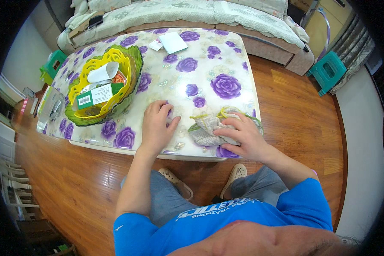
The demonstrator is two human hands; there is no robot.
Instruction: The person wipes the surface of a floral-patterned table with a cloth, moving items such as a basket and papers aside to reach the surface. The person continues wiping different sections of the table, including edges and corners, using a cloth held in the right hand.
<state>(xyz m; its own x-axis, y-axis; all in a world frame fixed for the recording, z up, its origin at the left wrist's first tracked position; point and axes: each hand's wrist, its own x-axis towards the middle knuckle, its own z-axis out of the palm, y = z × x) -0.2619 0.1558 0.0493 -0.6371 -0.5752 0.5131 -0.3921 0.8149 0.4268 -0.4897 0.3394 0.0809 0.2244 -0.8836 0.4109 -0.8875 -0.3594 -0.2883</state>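
Note:
A table with a purple-rose cover (195,80) stands before me. My right hand (243,136) lies on a crumpled grey cloth (208,129) with yellow and green edging, near the table's front right corner, its fingers pressed onto the fabric. To its left, my left hand (158,124) rests on the table near the front edge with nothing in it, thumb apart from the fingers. Farther left, a yellow openwork basket (73,92) sits in a green leaf-shaped bowl (137,60). The basket holds a green and white box (94,97) and a white cup (103,73), among other items.
At the table's far side lie a pale folded sheet or booklet (173,43) and a small white item (156,45). A clear plastic container (49,102) is at the left edge. Beyond stands a covered sofa (179,14); a teal stool (329,71) is at the right.

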